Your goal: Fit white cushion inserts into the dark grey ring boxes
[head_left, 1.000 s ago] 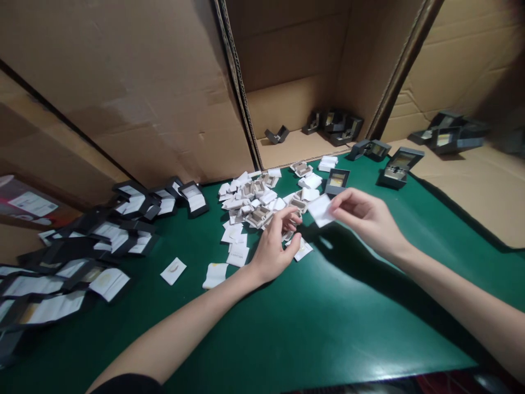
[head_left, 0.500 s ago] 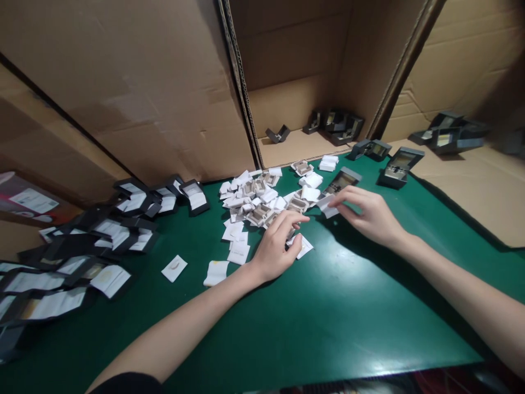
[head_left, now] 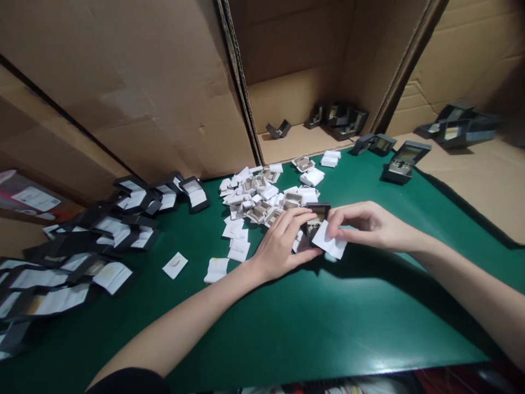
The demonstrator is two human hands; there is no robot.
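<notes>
My left hand (head_left: 285, 241) has its fingers and thumb around the left side of a small open black box (head_left: 315, 216), which looks like a jewellery box with a lighter lining. In a pinch between thumb and fingers, my right hand (head_left: 363, 224) holds a white card (head_left: 329, 241) in front of that box, covering part of it. Just beyond my left hand lies a heap of white and greyish box inserts (head_left: 256, 197). Several white cards (head_left: 239, 249) lie to the left of my left wrist.
Many open black boxes with white linings (head_left: 117, 232) crowd the left side. A lone card (head_left: 175, 265) lies nearer on the green table (head_left: 328, 328). More black boxes stand at the back right, one open box (head_left: 405, 162) among them. Cardboard walls (head_left: 172, 82) close off the back.
The black box has come left and nearer, from beyond my right hand to between both hands. My left hand has closed on it. My right hand has brought the white card in front of it.
</notes>
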